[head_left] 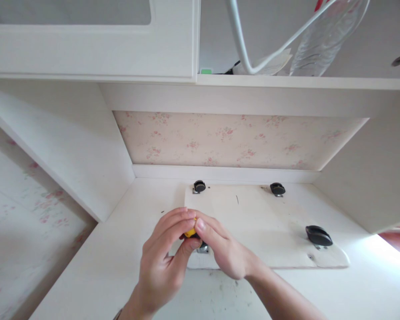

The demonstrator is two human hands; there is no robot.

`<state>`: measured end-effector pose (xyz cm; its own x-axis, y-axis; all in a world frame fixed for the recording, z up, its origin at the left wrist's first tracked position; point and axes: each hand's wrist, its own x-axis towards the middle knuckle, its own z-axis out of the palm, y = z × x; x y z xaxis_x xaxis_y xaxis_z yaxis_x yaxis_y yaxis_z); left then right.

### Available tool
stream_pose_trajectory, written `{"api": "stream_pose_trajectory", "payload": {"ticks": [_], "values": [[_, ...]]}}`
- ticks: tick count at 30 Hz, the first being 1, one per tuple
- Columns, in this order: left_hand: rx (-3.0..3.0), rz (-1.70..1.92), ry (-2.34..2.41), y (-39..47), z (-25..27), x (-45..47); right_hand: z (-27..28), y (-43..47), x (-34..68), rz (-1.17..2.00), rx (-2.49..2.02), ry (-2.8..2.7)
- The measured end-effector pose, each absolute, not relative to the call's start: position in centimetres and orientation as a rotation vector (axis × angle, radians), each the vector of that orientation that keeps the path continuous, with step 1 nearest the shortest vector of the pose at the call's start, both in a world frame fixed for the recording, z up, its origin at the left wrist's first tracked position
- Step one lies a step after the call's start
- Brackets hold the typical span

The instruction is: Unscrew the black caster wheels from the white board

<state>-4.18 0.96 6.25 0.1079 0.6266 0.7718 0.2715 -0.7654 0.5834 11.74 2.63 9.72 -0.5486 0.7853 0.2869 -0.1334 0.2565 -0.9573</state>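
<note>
Left hand: the left hand [165, 257] comes up from below, wrist low, palm turned inward; thumb under and fingers over, closed around the yellow piece.
Yellow piece: the yellow piece [190, 232], perhaps a tool handle, sits between the hands above the board's near-left corner; most of it is covered, so its type cannot be told.
Step in hand: judging by the grip, the yellow piece is being worked at the metal fitting [203, 249] just below; whether they touch is hidden.
Next move: would seem to call for a steady hold in line with that fitting.
Right hand: the right hand [226, 249] meets the left, its forearm slanting in from the lower right; thumb tip against the yellow piece, fingers arched over it and partly hidden.
Board: the white board [253, 226] lies flat on the worktop [96, 275], with black casters [319, 235] at its other three corners.
</note>
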Motion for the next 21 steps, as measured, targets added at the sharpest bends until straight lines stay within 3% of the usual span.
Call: {"api": "stream_pose_trajectory", "payload": {"ticks": [21], "values": [[2.248, 1.847, 0.964, 1.4, 6.2, -3.5, 7.2, 3.5, 10.8, 1.526, -0.631, -1.403]]}}
